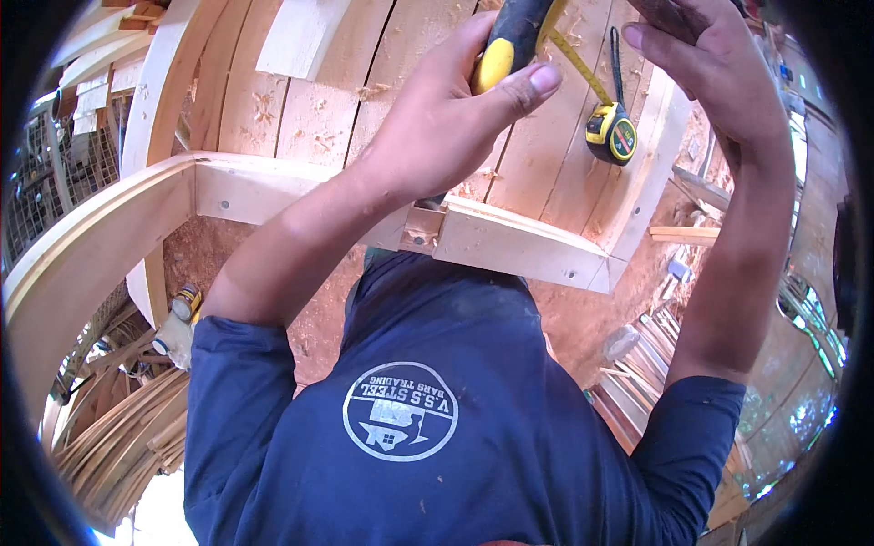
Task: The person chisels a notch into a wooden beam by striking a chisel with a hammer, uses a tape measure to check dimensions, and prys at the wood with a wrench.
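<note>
My left hand is closed around a yellow-and-black tool handle; a bit of dark metal shows below the hand at a notch in the pale wooden rail. My right hand, at the upper right, is closed on a dark object that looks like wood and runs out of view. A yellow-and-black tape measure lies between my hands on the slatted wooden boards, its tape partly pulled out. Wood shavings are scattered on the boards.
A curved wooden member crosses the left side. Stacked thin strips lie at lower left, beside small containers and behind them wire mesh. More wood pieces lie on the reddish ground at right.
</note>
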The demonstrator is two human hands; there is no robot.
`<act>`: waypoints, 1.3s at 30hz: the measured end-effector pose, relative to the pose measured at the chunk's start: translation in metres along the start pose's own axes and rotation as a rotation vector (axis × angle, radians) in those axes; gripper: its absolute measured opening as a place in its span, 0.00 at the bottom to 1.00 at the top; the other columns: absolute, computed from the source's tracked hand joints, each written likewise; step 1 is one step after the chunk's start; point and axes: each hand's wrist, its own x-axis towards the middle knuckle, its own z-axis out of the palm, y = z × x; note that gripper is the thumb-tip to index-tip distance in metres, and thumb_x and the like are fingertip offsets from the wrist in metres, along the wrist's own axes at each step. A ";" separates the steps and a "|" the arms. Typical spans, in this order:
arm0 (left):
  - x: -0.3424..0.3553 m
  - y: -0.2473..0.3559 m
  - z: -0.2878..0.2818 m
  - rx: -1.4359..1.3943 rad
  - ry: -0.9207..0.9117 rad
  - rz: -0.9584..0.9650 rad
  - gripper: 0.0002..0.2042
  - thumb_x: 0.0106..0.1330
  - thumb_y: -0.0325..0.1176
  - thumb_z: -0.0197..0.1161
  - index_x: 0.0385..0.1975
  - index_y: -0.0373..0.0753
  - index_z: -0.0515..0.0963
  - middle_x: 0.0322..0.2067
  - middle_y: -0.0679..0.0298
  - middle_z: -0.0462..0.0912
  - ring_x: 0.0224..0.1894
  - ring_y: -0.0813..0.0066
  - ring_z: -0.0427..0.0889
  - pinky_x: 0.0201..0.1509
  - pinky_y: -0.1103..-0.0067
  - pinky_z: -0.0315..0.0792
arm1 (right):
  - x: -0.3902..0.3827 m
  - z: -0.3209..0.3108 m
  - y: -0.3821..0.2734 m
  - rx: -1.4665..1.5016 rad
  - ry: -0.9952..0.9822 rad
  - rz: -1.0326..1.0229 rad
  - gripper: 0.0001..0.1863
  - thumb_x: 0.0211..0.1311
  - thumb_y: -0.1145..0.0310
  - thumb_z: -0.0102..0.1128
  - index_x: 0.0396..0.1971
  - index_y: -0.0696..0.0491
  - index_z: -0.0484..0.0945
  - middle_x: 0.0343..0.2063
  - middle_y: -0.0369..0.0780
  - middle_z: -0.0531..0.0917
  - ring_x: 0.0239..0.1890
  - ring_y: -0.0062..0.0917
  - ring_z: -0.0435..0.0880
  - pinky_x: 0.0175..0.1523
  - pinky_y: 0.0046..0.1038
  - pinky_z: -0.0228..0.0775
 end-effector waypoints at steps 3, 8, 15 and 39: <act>0.001 0.002 -0.002 -0.032 -0.045 -0.094 0.12 0.75 0.41 0.65 0.44 0.42 0.70 0.27 0.74 0.68 0.24 0.89 0.66 0.27 0.83 0.64 | 0.006 -0.016 0.002 0.009 0.118 0.075 0.35 0.55 0.83 0.67 0.67 0.60 0.72 0.45 0.36 0.83 0.43 0.16 0.80 0.49 0.20 0.75; 0.004 -0.029 0.003 0.165 0.106 0.135 0.16 0.77 0.45 0.61 0.51 0.41 0.69 0.25 0.72 0.69 0.20 0.88 0.63 0.23 0.84 0.61 | 0.018 -0.012 -0.005 0.078 0.303 0.236 0.35 0.55 0.83 0.67 0.67 0.60 0.72 0.45 0.36 0.83 0.44 0.16 0.80 0.50 0.20 0.75; -0.001 -0.031 0.002 0.184 0.108 0.050 0.26 0.73 0.48 0.66 0.61 0.38 0.70 0.26 0.74 0.69 0.20 0.91 0.62 0.22 0.86 0.59 | 0.010 -0.016 0.003 0.048 0.172 0.135 0.35 0.55 0.83 0.67 0.67 0.60 0.72 0.46 0.36 0.83 0.44 0.16 0.80 0.50 0.20 0.75; -0.008 -0.032 0.007 0.186 0.076 0.054 0.24 0.73 0.47 0.66 0.61 0.39 0.71 0.27 0.75 0.70 0.20 0.91 0.64 0.21 0.86 0.60 | 0.007 -0.015 -0.009 0.131 0.327 0.284 0.36 0.54 0.83 0.67 0.67 0.60 0.72 0.48 0.37 0.82 0.45 0.16 0.80 0.51 0.20 0.75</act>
